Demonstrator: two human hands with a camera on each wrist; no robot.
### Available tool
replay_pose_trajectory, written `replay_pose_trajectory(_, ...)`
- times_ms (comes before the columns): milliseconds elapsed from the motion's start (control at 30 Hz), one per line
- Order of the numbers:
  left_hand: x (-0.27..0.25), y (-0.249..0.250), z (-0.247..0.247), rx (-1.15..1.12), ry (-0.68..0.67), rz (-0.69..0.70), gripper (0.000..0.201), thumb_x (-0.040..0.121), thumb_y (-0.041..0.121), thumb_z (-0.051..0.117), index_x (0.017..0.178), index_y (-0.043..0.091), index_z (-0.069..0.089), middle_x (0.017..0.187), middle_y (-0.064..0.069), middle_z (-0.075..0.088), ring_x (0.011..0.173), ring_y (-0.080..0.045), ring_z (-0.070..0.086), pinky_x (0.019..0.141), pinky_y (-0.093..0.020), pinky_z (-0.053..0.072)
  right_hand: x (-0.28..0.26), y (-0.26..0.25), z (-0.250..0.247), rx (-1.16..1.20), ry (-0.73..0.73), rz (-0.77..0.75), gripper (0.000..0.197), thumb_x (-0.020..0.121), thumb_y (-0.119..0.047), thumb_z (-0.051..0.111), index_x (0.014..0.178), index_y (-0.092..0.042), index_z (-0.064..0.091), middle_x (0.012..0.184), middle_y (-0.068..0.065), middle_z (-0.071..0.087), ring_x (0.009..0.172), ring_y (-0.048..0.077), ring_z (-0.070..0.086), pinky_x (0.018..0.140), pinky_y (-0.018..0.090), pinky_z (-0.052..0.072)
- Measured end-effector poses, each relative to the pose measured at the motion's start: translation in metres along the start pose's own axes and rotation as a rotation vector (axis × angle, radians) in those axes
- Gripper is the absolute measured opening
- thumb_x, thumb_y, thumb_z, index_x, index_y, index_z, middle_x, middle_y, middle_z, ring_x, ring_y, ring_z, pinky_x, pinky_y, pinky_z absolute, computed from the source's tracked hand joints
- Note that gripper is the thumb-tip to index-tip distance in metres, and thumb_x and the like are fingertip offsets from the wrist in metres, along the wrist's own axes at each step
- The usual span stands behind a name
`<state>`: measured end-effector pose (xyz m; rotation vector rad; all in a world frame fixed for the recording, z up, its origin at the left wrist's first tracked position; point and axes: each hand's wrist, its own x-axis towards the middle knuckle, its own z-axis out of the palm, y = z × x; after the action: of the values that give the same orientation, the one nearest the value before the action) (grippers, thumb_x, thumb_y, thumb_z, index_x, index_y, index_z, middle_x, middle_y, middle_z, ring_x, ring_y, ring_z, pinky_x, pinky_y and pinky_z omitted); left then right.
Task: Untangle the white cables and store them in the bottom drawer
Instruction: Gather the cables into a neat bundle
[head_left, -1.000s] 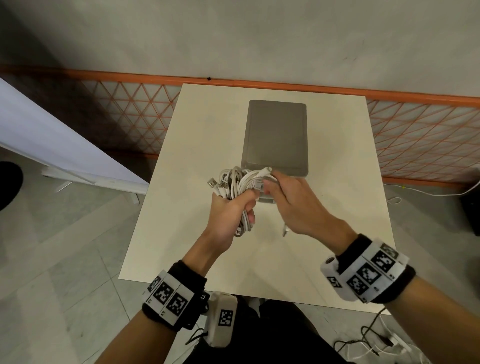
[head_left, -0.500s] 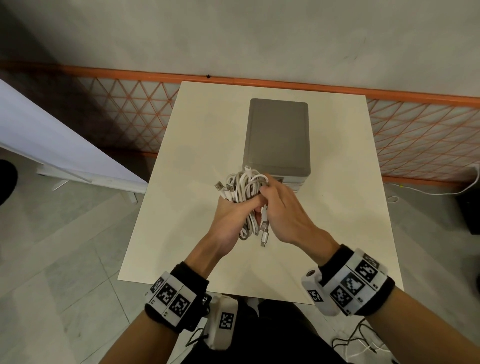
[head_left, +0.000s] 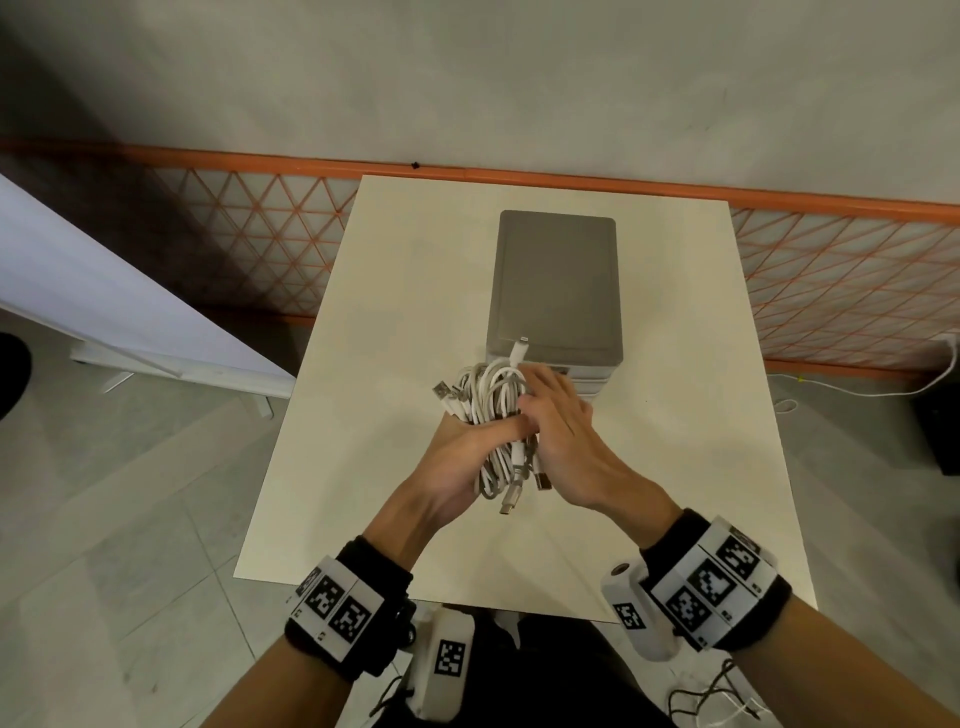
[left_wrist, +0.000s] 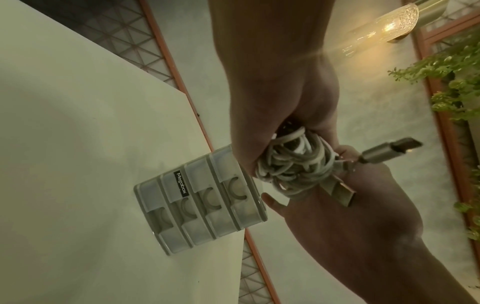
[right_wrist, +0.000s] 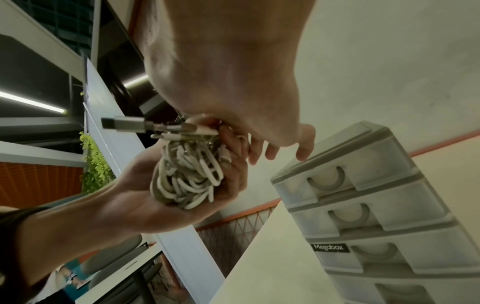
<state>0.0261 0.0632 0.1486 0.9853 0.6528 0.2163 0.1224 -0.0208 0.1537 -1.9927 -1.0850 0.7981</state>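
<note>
Clamped in your left hand (head_left: 457, 457), the cables (head_left: 491, 397) before the drawers (head_left: 556, 280) remain tangled; your right hand (head_left: 566, 441), fingers straight, should pull one plug free.

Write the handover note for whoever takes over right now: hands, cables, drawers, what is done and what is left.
Left hand: grips the tangled white cables in its palm, above the table.
Right hand: pressed against the bundle's right side, fingers reaching into the loops; whether it pinches a strand is not visible.
Drawer unit: stands on the table beyond the hands; the drawers in view are all closed.
Done: bundle picked up.
Left: separate the cables, open the bottom drawer, put them in.
</note>
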Motion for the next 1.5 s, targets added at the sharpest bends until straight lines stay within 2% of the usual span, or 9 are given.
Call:
replay_pose_trajectory(200,0.005,0.0,0.004,0.113,0.053,0.08,0.032,0.085,-0.018,0.053,0.098,0.006,0.069,0.084,-0.012,0.072,0.082,-0.026,0.071,0.064,-0.036,0.058,-0.002,0.01,0.001,0.178,-0.091,0.063,0.051,0.102,-0.034,0.02,0.152,-0.041,0.013,0.148,-0.019,0.031,0.135,-0.002,0.026,0.113,0.03,0.017)
replay_pose_trajectory(333,0.009,-0.007,0.009,0.085,0.185,0.134,0.027,0.084,-0.015,0.055,0.087,0.007,0.07,0.074,-0.015,0.068,0.064,-0.028,0.066,0.057,-0.037,0.055,-0.002,0.022,0.006,0.469,-0.032,0.116,0.07,0.091,-0.041,0.031,0.156,-0.038,0.006,0.142,0.0,0.052,0.124,0.008,0.052,0.1,0.03,0.047)
replay_pose_trajectory(433,0.012,-0.009,0.008,0.074,0.285,0.15,0.036,0.083,-0.012,0.058,0.068,0.017,0.074,0.07,-0.009,0.07,0.064,-0.023,0.067,0.061,-0.034,0.055,-0.011,0.018,0.01,0.573,-0.158,0.133,0.081,0.081,-0.038,0.049,0.154,-0.037,0.014,0.136,-0.02,0.053,0.112,-0.014,0.053,0.085,0.012,0.045)
replay_pose_trajectory(700,0.004,-0.016,0.015,0.027,0.335,0.159,0.028,0.089,-0.007,0.06,0.073,0.012,0.073,0.073,-0.002,0.071,0.073,-0.017,0.069,0.065,-0.032,0.056,-0.009,0.0,-0.011,0.378,-0.353,0.079,0.04,0.076,0.002,0.066,0.1,-0.028,0.054,0.066,-0.012,0.057,0.06,0.005,0.053,0.05,0.024,0.043)
replay_pose_trajectory(833,0.006,-0.016,0.019,-0.021,0.357,0.135,0.038,0.088,-0.002,0.062,0.064,0.023,0.077,0.073,0.002,0.073,0.075,-0.014,0.07,0.069,-0.032,0.055,-0.005,-0.001,-0.007,0.345,-0.259,0.04,0.05,0.067,0.007,0.077,0.108,-0.016,0.059,0.083,0.003,0.071,0.076,0.023,0.069,0.06,0.039,0.055)
replay_pose_trajectory(1067,0.006,-0.021,0.02,-0.018,0.35,0.17,0.027,0.093,0.002,0.06,0.083,0.019,0.078,0.088,-0.002,0.075,0.089,-0.016,0.072,0.083,-0.036,0.056,0.0,0.003,-0.007,0.374,-0.238,0.027,0.06,0.066,0.008,0.076,0.118,-0.017,0.06,0.101,0.002,0.073,0.097,0.016,0.07,0.086,0.034,0.058)
replay_pose_trajectory(1233,0.008,-0.024,0.022,-0.011,0.345,0.168,0.019,0.093,0.003,0.063,0.092,0.018,0.075,0.09,-0.001,0.077,0.092,-0.016,0.073,0.082,-0.033,0.059,-0.001,0.003,0.007,0.363,-0.071,0.075,0.048,0.064,0.005,0.055,0.105,-0.019,0.062,0.083,-0.004,0.07,0.078,0.006,0.066,0.058,0.018,0.048)
replay_pose_trajectory(1400,0.01,-0.015,0.01,0.014,0.226,0.124,0.012,0.086,0.006,0.071,0.094,0.014,0.075,0.092,-0.007,0.075,0.093,-0.024,0.071,0.066,-0.032,0.056,0.0,0.004,0.01,0.352,-0.06,0.104,0.031,0.064,0.001,0.057,0.091,-0.012,0.062,0.066,0.001,0.064,0.061,0.016,0.06,0.055,0.033,0.049)
replay_pose_trajectory(1500,0.013,-0.002,-0.012,-0.102,-0.037,0.144,0.053,0.078,0.012,0.075,0.128,0.009,0.058,0.118,-0.017,0.068,0.111,-0.028,0.066,0.079,-0.034,0.057,-0.002,0.0,0.003,0.369,-0.119,0.124,0.01,0.07,0.004,0.061,0.077,-0.003,0.06,0.055,-0.003,0.056,0.05,0.007,0.051,0.051,0.026,0.04)
